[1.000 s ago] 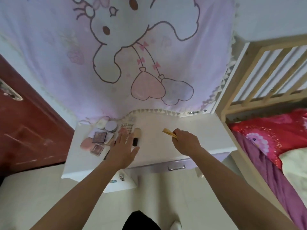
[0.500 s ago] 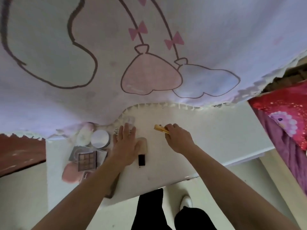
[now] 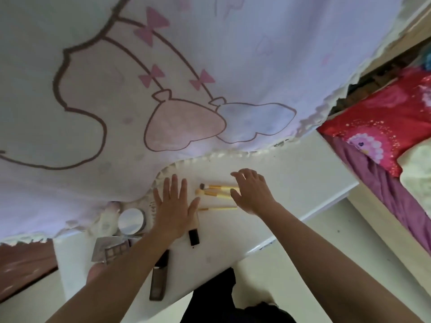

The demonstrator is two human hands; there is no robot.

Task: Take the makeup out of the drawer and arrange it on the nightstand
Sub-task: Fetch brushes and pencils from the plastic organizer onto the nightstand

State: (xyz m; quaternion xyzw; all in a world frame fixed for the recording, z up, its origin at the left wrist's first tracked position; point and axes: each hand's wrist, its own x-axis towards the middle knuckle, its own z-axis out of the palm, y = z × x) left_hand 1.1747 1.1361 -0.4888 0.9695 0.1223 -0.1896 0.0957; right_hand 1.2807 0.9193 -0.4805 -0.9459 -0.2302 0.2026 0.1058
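Three yellow-handled makeup brushes (image 3: 218,190) lie side by side on the white nightstand (image 3: 291,180). My right hand (image 3: 253,191) hovers over their handle ends, fingers spread, holding nothing. My left hand (image 3: 173,206) lies flat and open just left of the brush heads, partly covering a beige bottle with a black cap (image 3: 194,236). Further left sit a round white compact (image 3: 131,220), an eyeshadow palette (image 3: 114,249) and a long dark tube (image 3: 159,279). The drawer is out of sight.
A pink cartoon-print cloth (image 3: 186,89) hangs over the back of the nightstand. A bed with red and purple bedding (image 3: 382,136) stands to the right. A dark red door (image 3: 25,269) is at the left. My legs are below the nightstand's front edge.
My right hand has let go of the yellow brushes, which now lie spread on the nightstand. The view has moved closer. My left hand has stayed flat beside the bottle.
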